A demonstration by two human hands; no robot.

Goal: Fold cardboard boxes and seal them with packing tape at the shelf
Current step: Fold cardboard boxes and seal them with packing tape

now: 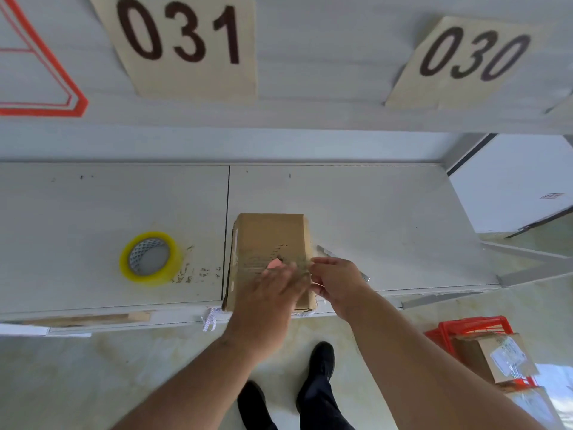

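Observation:
A closed brown cardboard box stands on the white shelf near its front edge, with clear tape across its top. My left hand lies flat on the box top, fingers straight, pressing on the tape. My right hand is at the box's right edge, fingers curled and pinching the end of the tape strip there. A yellow roll of packing tape lies flat on the shelf to the left of the box, apart from both hands.
A thin metal blade lies on the shelf just right of the box, partly under my right hand. An upper shelf front carries labels 031 and 030. A red basket with taped boxes stands on the floor at right.

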